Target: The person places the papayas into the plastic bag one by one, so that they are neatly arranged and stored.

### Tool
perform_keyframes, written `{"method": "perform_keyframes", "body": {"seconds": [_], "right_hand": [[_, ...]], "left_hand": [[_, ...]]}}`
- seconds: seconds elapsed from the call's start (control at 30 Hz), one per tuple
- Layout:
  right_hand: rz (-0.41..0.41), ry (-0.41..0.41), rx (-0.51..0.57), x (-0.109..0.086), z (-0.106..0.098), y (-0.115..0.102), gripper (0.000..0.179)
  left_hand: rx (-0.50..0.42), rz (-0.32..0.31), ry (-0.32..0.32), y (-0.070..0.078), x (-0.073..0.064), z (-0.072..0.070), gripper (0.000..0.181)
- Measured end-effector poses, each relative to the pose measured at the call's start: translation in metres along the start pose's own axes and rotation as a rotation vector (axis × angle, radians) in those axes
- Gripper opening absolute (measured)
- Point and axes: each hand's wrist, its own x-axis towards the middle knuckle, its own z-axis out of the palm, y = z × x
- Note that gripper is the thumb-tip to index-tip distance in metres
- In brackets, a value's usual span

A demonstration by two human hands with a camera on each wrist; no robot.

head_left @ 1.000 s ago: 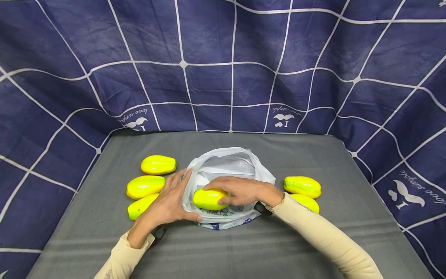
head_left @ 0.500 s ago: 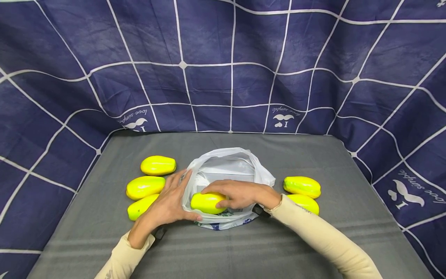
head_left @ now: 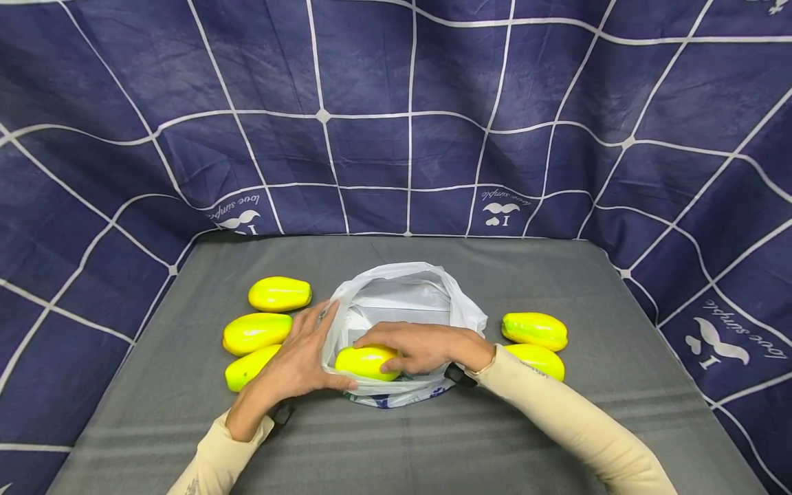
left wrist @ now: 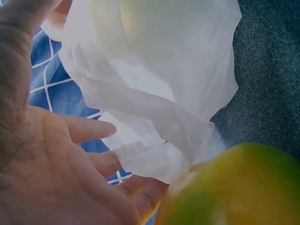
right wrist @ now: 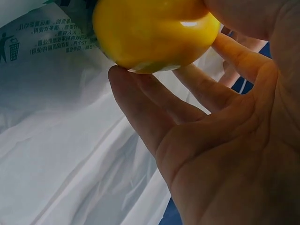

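A white plastic bag stands mouth up at the middle of the grey cloth, with green print showing inside it in the right wrist view. My right hand reaches into the mouth and grips a yellow papaya, thumb on the near side and fingers over the far side. That papaya sits low in the opening, behind the bag's front rim. My left hand spreads against the bag's left side, its fingers extended and touching the plastic. Close by that palm, a green-yellow papaya fills the lower right of the left wrist view.
Left of the bag, three papayas lie in a column: a far one, a middle one and a near one partly behind the left hand. Two more papayas rest on the right, beside the right sleeve. A blue gridded curtain surrounds the surface.
My right hand has lowered the papaya deeper into the bag and slightly leftward, so the front rim now covers its lower edge. The left hand has stayed at the bag's side.
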Motion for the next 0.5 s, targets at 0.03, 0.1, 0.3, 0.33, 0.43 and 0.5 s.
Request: {"method": "perform_keyframes", "body": {"seconds": [0.03,0.1,0.3,0.33,0.43,0.5], "right_hand": [[-0.002,-0.003,0.0,0.0003,0.0001,0.0,0.052],[-0.003,-0.006,0.0,0.0008,0.0001,-0.0003,0.052],[-0.005,-0.007,0.003,0.0037,0.0011,-0.0013,0.051],[-0.009,-0.006,0.006,0.0043,0.0014,-0.0013,0.051],[-0.019,-0.005,0.009,0.0055,0.0021,-0.0022,0.05],[-0.02,-0.005,0.006,0.0057,0.0021,-0.0029,0.05]], "left_hand": [[0.002,0.0,0.002,-0.0001,0.0001,0.0,0.133],[0.004,0.0,0.003,-0.0001,0.0,-0.0002,0.133],[0.0,-0.006,0.001,-0.0002,-0.0001,-0.0008,0.133],[-0.002,-0.007,-0.001,-0.0002,-0.0001,-0.0009,0.133],[-0.002,-0.008,-0.002,-0.0003,-0.0005,-0.0009,0.132],[-0.002,-0.009,-0.002,-0.0003,-0.0005,-0.0007,0.132]]}}
